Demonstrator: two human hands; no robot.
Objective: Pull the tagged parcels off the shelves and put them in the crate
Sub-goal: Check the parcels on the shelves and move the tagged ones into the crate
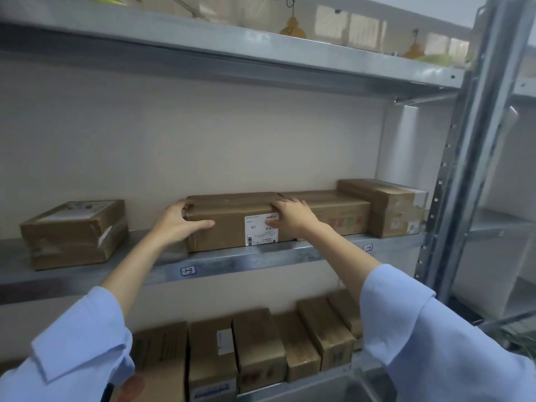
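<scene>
labelled parcel (229,224) on middle shelf (232,264), at front lip | left hand (177,224): fingers gripping left end | right hand (293,216): fingers curled over top front edge | long carton (327,208) abutting right | open shelf leftward

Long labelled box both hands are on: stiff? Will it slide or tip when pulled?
Probably stiff: the labelled box keeps straight edges, though its left corner looks crumpled by the left hand. It likely slides readily on the smooth metal shelf. It is low and wide, so tipping seems unlikely with the right hand at the other end.
</scene>
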